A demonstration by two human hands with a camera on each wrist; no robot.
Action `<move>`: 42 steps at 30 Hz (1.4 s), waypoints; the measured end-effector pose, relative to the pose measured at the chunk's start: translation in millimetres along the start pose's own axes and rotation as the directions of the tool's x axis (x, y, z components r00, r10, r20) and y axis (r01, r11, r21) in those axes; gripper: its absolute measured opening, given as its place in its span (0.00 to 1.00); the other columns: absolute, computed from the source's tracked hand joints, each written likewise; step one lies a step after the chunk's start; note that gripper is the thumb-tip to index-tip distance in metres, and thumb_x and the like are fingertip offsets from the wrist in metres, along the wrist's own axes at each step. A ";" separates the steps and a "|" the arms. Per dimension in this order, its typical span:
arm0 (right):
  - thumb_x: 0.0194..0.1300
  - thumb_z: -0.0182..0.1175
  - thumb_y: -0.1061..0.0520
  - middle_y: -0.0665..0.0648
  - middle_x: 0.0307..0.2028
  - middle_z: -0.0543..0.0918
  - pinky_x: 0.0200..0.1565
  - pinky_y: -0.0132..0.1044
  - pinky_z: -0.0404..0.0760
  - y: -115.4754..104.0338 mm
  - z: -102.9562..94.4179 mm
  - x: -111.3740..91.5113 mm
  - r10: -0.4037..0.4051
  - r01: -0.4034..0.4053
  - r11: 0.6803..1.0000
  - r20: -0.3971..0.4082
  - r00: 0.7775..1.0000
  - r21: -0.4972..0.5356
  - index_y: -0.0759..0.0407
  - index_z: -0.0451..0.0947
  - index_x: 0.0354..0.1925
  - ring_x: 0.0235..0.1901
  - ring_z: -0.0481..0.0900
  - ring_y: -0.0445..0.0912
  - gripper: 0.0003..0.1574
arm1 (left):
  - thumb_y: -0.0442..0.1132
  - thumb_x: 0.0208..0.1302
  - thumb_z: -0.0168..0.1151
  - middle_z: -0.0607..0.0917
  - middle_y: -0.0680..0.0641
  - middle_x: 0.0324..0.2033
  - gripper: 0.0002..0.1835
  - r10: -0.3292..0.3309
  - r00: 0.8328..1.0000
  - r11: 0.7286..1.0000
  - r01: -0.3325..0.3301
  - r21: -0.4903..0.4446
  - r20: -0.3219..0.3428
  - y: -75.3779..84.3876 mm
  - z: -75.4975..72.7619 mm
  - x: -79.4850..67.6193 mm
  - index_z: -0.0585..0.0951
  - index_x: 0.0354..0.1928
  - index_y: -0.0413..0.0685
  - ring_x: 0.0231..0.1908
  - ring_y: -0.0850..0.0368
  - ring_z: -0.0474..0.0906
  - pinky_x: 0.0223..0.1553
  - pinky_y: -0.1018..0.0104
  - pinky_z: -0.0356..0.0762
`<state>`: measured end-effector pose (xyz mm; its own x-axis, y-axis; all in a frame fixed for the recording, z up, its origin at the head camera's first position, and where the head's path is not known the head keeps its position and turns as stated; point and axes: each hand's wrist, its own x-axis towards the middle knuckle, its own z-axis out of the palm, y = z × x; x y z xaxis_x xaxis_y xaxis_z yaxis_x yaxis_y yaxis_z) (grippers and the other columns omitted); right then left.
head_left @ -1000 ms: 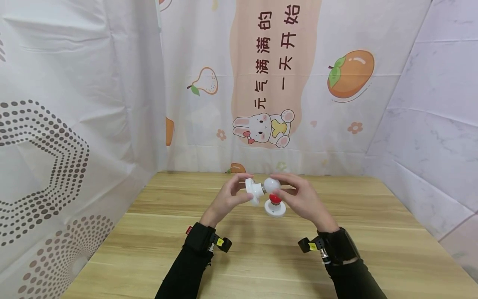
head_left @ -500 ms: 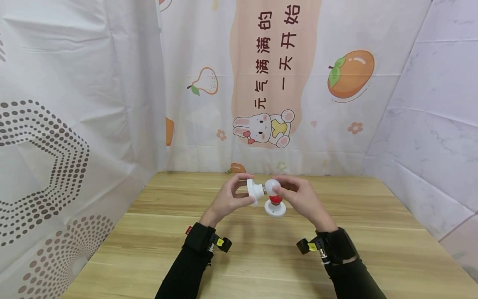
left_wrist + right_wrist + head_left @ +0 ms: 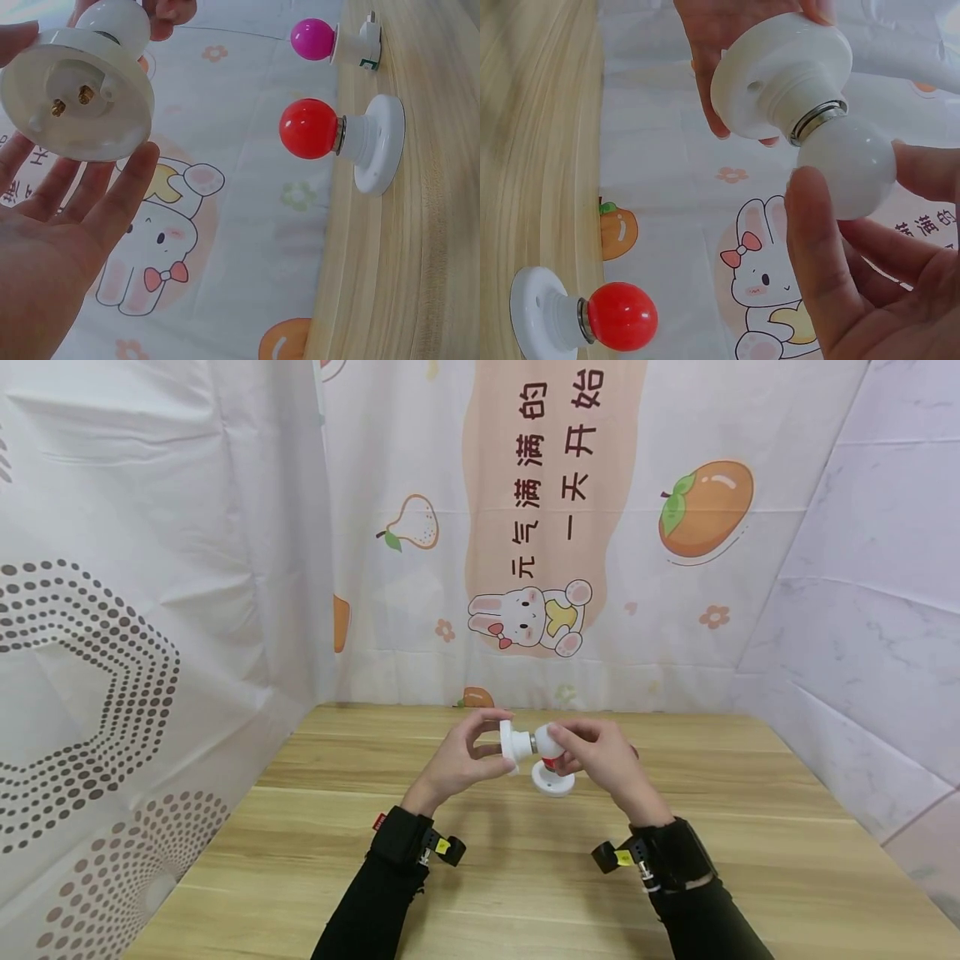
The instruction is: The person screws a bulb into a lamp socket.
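My left hand [image 3: 456, 766] holds a round white lamp holder [image 3: 772, 79] by its wide base, thumb on one side and fingers on the other. In the left wrist view the base's hollow underside shows two brass-coloured screws. A white light bulb [image 3: 853, 166] sits in the holder's socket, with part of its metal screw base showing at the socket mouth. My right hand [image 3: 606, 766] grips the bulb's globe between thumb and fingers. Holder and bulb are up above the table, lying sideways, the bulb toward the right.
Behind the hands, a red bulb [image 3: 309, 129] stands upright in a white round holder [image 3: 381, 146] on the wooden table [image 3: 300, 860]. Beyond it in the left wrist view is a magenta bulb [image 3: 312, 39] in a white plug-like socket [image 3: 360, 43]. A printed curtain [image 3: 405, 593] hangs behind the table.
My right hand has turned round the white bulb, its thumb coming over the globe's top. The bulb and holder have tipped a little more level and shifted slightly right. The left hand keeps its hold.
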<state>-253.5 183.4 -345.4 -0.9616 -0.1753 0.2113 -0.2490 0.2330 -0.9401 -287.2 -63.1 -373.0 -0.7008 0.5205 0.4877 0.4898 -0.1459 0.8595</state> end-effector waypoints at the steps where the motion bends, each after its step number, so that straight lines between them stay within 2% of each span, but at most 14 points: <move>1: 0.72 0.64 0.46 0.63 0.36 0.86 0.36 0.44 0.88 0.4 0.4 0.2 0.003 -0.003 1.000 -0.004 1.000 -0.006 0.70 0.82 0.53 0.30 0.85 0.52 0.28 | 0.29 0.58 0.71 0.73 0.42 0.62 0.32 -0.001 1.000 1.000 0.001 0.002 0.000 -0.1 0.1 0.1 0.72 0.65 0.39 0.63 0.35 0.67 0.62 0.48 0.75; 4: 0.72 0.64 0.46 0.63 0.35 0.86 0.35 0.44 0.88 0.8 1.9 0.2 -0.002 0.001 1.000 -0.014 1.000 -0.011 0.71 0.82 0.52 0.31 0.85 0.55 0.28 | 0.29 0.58 0.71 0.73 0.42 0.62 0.32 -0.001 1.000 1.000 0.001 0.001 0.002 -0.4 0.3 0.3 0.72 0.65 0.39 0.63 0.35 0.67 0.61 0.48 0.76; 8: 0.72 0.64 0.46 0.65 0.42 0.85 0.38 0.44 0.88 0.7 3.6 -1.4 -0.027 0.026 0.999 -0.034 0.999 -0.032 0.69 0.82 0.54 0.38 0.86 0.56 0.28 | 0.29 0.58 0.71 0.73 0.42 0.62 0.32 -0.007 1.000 1.000 0.007 0.004 -0.001 -0.6 0.7 0.4 0.72 0.65 0.40 0.63 0.41 0.69 0.61 0.49 0.77; 13: 0.71 0.66 0.48 0.65 0.49 0.83 0.41 0.45 0.88 0.3 5.7 -3.0 -0.088 0.086 0.996 -0.077 0.993 -0.035 0.66 0.79 0.58 0.41 0.86 0.50 0.27 | 0.28 0.59 0.70 0.72 0.41 0.63 0.32 -0.019 1.000 1.000 0.020 0.017 -0.008 -0.2 0.8 0.1 0.71 0.66 0.38 0.62 0.47 0.71 0.60 0.51 0.78; 17: 0.70 0.67 0.51 0.66 0.50 0.83 0.42 0.40 0.87 -0.4 6.4 -3.3 -0.150 0.148 0.989 -0.086 0.985 -0.029 0.66 0.80 0.57 0.43 0.87 0.48 0.24 | 0.28 0.61 0.69 0.71 0.40 0.64 0.32 -0.029 0.999 0.999 0.030 0.020 -0.018 -0.4 0.1 -0.5 0.69 0.67 0.36 0.63 0.45 0.71 0.60 0.50 0.77; 22: 0.72 0.65 0.55 0.65 0.54 0.82 0.46 0.41 0.86 -2.7 2.0 -6.0 -0.208 0.206 0.974 -0.010 0.978 -0.094 0.65 0.78 0.61 0.49 0.86 0.54 0.24 | 0.31 0.63 0.68 0.70 0.39 0.65 0.32 -0.029 0.999 1.000 0.030 0.007 -0.023 0.4 -0.9 -0.4 0.69 0.68 0.37 0.64 0.38 0.68 0.62 0.43 0.75; 26: 0.69 0.65 0.63 0.66 0.60 0.79 0.51 0.44 0.84 -4.2 -3.1 -7.4 -0.277 0.286 0.949 0.084 0.957 -0.134 0.65 0.75 0.66 0.54 0.83 0.61 0.28 | 0.31 0.64 0.68 0.70 0.40 0.65 0.31 -0.034 0.999 0.999 0.034 -0.007 -0.032 1.0 -2.5 -0.9 0.70 0.68 0.39 0.64 0.39 0.68 0.60 0.46 0.77; 29: 0.65 0.66 0.70 0.66 0.62 0.77 0.52 0.42 0.84 -3.9 -4.4 -6.5 -0.332 0.347 0.928 0.120 0.936 -0.138 0.65 0.76 0.65 0.55 0.82 0.62 0.30 | 0.31 0.64 0.68 0.70 0.41 0.65 0.31 -0.039 0.998 0.999 0.038 -0.015 -0.039 1.5 -3.4 -1.6 0.70 0.68 0.39 0.64 0.41 0.69 0.58 0.51 0.79; 33: 0.61 0.67 0.75 0.63 0.60 0.78 0.50 0.39 0.84 -3.4 -3.2 -5.9 -0.396 0.411 0.894 0.115 0.911 -0.175 0.63 0.79 0.62 0.56 0.81 0.60 0.31 | 0.33 0.63 0.68 0.71 0.42 0.65 0.31 -0.042 0.998 0.999 0.041 -0.017 -0.042 0.5 -4.6 -1.7 0.70 0.68 0.40 0.64 0.42 0.69 0.57 0.54 0.80; 38: 0.57 0.69 0.77 0.61 0.60 0.78 0.53 0.43 0.82 -4.5 -1.7 -7.2 -0.462 0.474 0.851 0.109 0.880 -0.226 0.65 0.80 0.60 0.58 0.78 0.56 0.32 | 0.34 0.64 0.68 0.71 0.43 0.65 0.31 -0.046 0.998 0.999 0.045 -0.018 -0.039 0.0 -5.6 -2.9 0.71 0.68 0.41 0.63 0.45 0.70 0.58 0.53 0.79; 42: 0.56 0.70 0.76 0.61 0.59 0.79 0.53 0.44 0.82 -3.9 -1.9 -7.5 -0.495 0.507 0.825 0.114 0.862 -0.250 0.65 0.80 0.60 0.57 0.79 0.55 0.32 | 0.34 0.64 0.68 0.71 0.42 0.65 0.31 -0.042 0.999 0.999 0.041 -0.028 -0.029 0.0 -6.6 -3.3 0.71 0.68 0.41 0.64 0.42 0.70 0.57 0.53 0.79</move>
<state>-245.6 185.6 -342.8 -0.6920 -0.3756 0.6165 -0.7217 0.3424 -0.6015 -288.3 -70.3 -373.6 -0.7354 0.5019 0.4553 0.4459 -0.1475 0.8828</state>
